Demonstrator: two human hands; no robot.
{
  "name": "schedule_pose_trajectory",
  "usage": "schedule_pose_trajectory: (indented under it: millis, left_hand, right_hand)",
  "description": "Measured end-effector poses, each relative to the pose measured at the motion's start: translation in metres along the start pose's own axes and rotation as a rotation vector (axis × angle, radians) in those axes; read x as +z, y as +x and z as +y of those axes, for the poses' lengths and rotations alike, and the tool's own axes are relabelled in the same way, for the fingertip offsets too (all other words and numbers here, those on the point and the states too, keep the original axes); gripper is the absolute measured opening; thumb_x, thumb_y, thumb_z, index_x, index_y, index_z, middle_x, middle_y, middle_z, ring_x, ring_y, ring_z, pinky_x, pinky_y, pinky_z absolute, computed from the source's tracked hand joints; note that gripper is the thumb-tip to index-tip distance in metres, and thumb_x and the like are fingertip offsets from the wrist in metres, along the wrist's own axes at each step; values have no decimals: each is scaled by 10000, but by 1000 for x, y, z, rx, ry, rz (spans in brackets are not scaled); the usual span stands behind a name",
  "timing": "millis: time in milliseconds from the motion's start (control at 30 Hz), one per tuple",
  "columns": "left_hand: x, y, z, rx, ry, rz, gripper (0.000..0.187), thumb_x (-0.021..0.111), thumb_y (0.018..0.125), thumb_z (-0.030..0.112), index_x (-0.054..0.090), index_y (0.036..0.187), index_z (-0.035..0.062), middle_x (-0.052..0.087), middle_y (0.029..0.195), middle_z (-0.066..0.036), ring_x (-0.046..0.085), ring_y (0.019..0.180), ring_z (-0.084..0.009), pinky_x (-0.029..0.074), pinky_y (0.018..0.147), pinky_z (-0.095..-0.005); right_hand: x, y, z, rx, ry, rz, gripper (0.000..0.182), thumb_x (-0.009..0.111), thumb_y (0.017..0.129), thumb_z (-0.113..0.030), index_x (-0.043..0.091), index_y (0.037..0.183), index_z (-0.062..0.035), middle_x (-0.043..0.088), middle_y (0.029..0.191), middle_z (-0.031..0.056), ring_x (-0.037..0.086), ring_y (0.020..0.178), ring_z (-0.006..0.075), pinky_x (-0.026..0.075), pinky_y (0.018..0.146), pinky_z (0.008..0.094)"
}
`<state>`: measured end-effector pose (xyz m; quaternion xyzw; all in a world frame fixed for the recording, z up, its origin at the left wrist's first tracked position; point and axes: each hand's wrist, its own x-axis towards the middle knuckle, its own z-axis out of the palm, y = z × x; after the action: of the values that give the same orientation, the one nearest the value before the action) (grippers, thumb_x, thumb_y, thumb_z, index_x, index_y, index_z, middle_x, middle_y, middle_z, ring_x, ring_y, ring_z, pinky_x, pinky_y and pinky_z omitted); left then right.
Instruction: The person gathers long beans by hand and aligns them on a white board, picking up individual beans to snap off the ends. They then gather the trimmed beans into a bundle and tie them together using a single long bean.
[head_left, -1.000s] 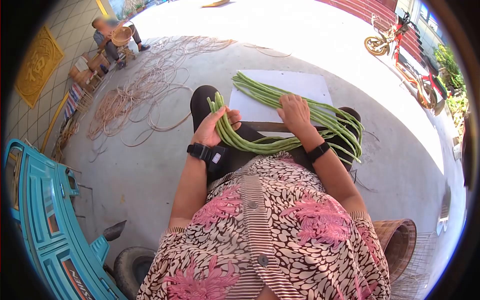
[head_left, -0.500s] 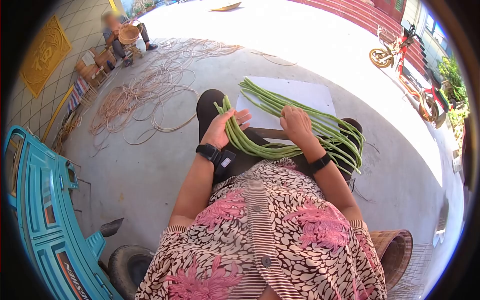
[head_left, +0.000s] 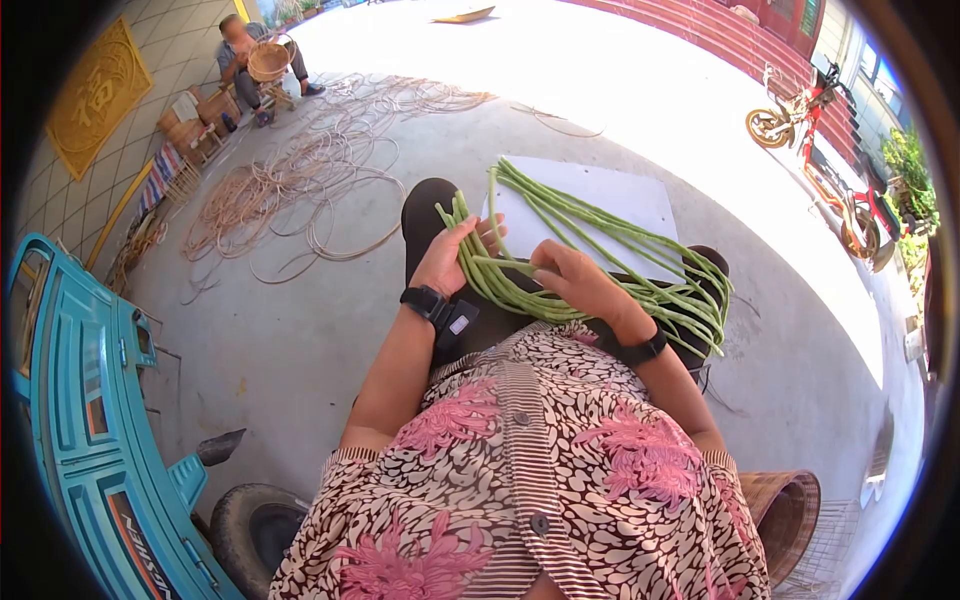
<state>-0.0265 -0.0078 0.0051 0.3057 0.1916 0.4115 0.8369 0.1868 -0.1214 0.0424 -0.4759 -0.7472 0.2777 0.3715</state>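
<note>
Long green beans (head_left: 590, 207) lie in a bundle across a white board (head_left: 630, 200) and my lap, their far ends hanging over the knee at the right. My left hand (head_left: 447, 257) is curled round the ends of another bunch of beans (head_left: 490, 285) above the left thigh, some fingers showing beyond them. To its right, my right hand (head_left: 575, 277) is closed in a pinch on one bean, whose end points left toward the held bunch. Another bean stands up between the two hands.
Coiled cane strips (head_left: 300, 180) spread over the ground ahead left. Beyond them a seated person (head_left: 250, 60) holds a basket (head_left: 269, 62). A turquoise vehicle (head_left: 90, 400) is at left, a woven basket (head_left: 785, 510) at lower right, and a red motorbike (head_left: 815, 160) at far right.
My right hand has moved left and down, toward my left hand, bringing a bean away from the bundle on the board. My left hand still holds its bunch. The view has shifted slightly.
</note>
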Motion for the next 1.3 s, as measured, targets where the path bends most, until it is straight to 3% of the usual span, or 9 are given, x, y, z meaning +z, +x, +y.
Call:
schedule_pose_trajectory:
  millis: [267, 333, 467, 600, 767, 1000, 1100, 1200, 1300]
  left_hand:
    - [-13, 6, -5, 23, -78, -25, 278, 560, 960, 161, 474, 1182, 19, 629, 1110, -129, 628, 993, -243, 522, 902, -413]
    - [-24, 12, -5, 22, -119, -178, 279, 574, 953, 148, 477, 1184, 27, 626, 1093, -116, 632, 974, -242, 526, 897, -412]
    - [-19, 7, -4, 39, -59, -42, 259, 572, 953, 136, 476, 1178, 52, 619, 1117, -121, 633, 961, -254, 528, 900, -411]
    - [3, -4, -1, 55, -35, -11, 244, 572, 956, 141, 478, 1170, 72, 609, 1146, -115, 620, 997, -265, 525, 910, -408]
    - [10, -9, 0, 53, 6, -42, 248, 573, 958, 162, 483, 1173, 77, 599, 1157, -100, 611, 1013, -246, 527, 909, -401]
    - [-8, -3, -1, -11, 64, -75, 232, 562, 963, 175, 540, 1171, 75, 610, 1113, -66, 616, 1030, -228, 516, 947, -421]
    - [5, -7, -1, 31, 14, -31, 189, 571, 956, 164, 558, 1119, 70, 623, 1060, -56, 627, 989, -228, 509, 954, -439]
    - [7, -8, -3, 51, -30, -42, 168, 582, 947, 147, 546, 1079, 49, 628, 993, -66, 633, 903, -221, 527, 877, -437]
    - [-9, 2, -7, 23, -105, -86, 133, 571, 950, 137, 548, 1034, 37, 625, 923, -76, 622, 825, -221, 536, 820, -429]
  right_hand:
    - [-2, -4, 4, 109, 47, -137, 134, 618, 867, -105, 552, 938, -11, 578, 819, 86, 569, 783, 181, 464, 706, 326]
    - [0, -4, 5, 66, 118, -37, 135, 634, 861, -114, 575, 933, -16, 586, 823, 69, 571, 791, 159, 467, 709, 309]
    - [-8, 9, 4, 83, 172, 274, 135, 662, 851, -129, 623, 931, -29, 606, 830, 48, 576, 773, 124, 472, 724, 283]
    - [-8, 34, -23, 164, 319, 357, 134, 653, 899, -164, 606, 969, -58, 567, 772, -31, 532, 634, 44, 403, 516, 193]
    - [18, 65, -13, 218, 307, 330, 193, 638, 835, -134, 562, 928, 17, 639, 790, 105, 589, 564, 137, 484, 537, 270]
    - [30, 62, 2, 138, 337, 75, 104, 632, 825, -92, 586, 882, -17, 655, 840, 101, 599, 614, 114, 488, 579, 272]
    - [15, 52, -6, -8, 169, 68, 151, 639, 838, -129, 619, 959, -41, 652, 874, 67, 626, 773, 149, 514, 660, 315]
    - [-4, 38, 18, -14, -354, 353, 202, 633, 839, -180, 640, 1006, -66, 665, 957, 102, 627, 924, 232, 500, 762, 371]
    - [-18, 23, 39, 259, -699, 480, 202, 631, 807, -234, 661, 926, -74, 663, 972, 146, 604, 988, 320, 474, 834, 431]
